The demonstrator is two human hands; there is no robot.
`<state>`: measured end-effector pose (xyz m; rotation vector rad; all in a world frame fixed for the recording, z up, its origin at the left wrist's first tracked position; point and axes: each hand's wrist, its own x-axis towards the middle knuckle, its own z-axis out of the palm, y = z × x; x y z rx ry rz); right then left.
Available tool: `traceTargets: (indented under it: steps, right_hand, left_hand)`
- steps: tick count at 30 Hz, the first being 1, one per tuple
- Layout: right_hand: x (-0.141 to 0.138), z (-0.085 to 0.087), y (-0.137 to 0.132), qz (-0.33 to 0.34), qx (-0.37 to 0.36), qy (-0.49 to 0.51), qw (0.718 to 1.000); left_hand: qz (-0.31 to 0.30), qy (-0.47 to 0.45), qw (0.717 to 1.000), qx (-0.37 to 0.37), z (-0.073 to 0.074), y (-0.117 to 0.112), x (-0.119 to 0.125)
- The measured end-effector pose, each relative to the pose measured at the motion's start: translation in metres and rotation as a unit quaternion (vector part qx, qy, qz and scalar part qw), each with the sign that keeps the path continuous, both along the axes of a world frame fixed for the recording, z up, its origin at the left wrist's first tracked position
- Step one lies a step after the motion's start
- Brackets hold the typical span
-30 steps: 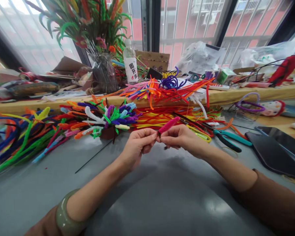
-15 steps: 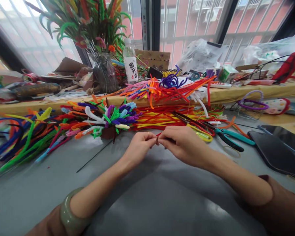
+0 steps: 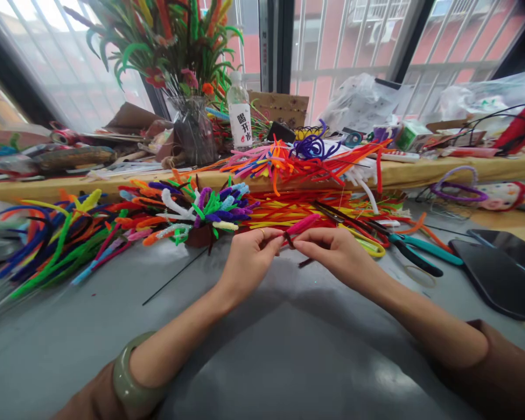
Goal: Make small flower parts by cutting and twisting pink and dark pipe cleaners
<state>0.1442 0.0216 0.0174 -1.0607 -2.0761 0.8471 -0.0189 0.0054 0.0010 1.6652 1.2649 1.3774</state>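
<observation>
My left hand [image 3: 250,256] and my right hand [image 3: 332,252] meet above the grey table [image 3: 254,350], fingertips pinched together on a short pink pipe cleaner [image 3: 303,224]. The pink piece sticks out up and to the right from between the fingers. A thin dark wire end shows just below my right hand. A ring sits on a finger of my left hand, and a pale green bangle [image 3: 129,382] circles the left wrist. Both hands are closed in a pinch.
Heaps of coloured pipe cleaners [image 3: 70,233] lie across the table behind the hands. Teal-handled pliers [image 3: 415,248] and a dark tablet [image 3: 499,274] lie right. A thin black wire [image 3: 175,277] lies left. A vase of craft flowers [image 3: 192,116] and a water bottle [image 3: 240,114] stand on the ledge.
The pink pipe cleaner, hidden under my right hand half a second ago, shows again between the fingertips. The view has shifted slightly to the left.
</observation>
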Motion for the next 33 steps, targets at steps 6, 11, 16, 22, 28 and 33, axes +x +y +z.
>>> traceTargets:
  steps: [6,11,16,22,28,33]
  right_hand:
    - [-0.001,-0.0038,-0.0003,0.012,0.031,-0.014,0.999]
    - [-0.0015,-0.0039,0.0001,0.026,0.017,0.0,1.0]
    - [-0.0014,-0.0007,-0.0002,0.035,-0.026,0.023,0.999]
    - [-0.0027,-0.0001,-0.0001,0.037,-0.071,0.045,0.996]
    - [-0.0022,0.0008,-0.0009,0.039,-0.158,0.121,0.979]
    - [-0.0003,-0.0037,0.0023,0.079,-0.263,0.23,0.934]
  left_hand:
    - [-0.082,-0.137,0.98,-0.121,0.0036,0.0012,0.0]
    - [-0.109,-0.197,0.958,-0.178,0.0024,0.0041,-0.003]
    - [-0.154,-0.29,0.915,-0.236,0.003,0.0048,-0.0052]
    - [-0.164,-0.301,0.904,-0.254,0.0042,0.0052,-0.0047]
    - [-0.167,-0.299,0.911,-0.229,0.0032,0.0064,-0.0046]
    - [-0.17,-0.273,0.927,-0.193,0.0018,0.0042,-0.0034]
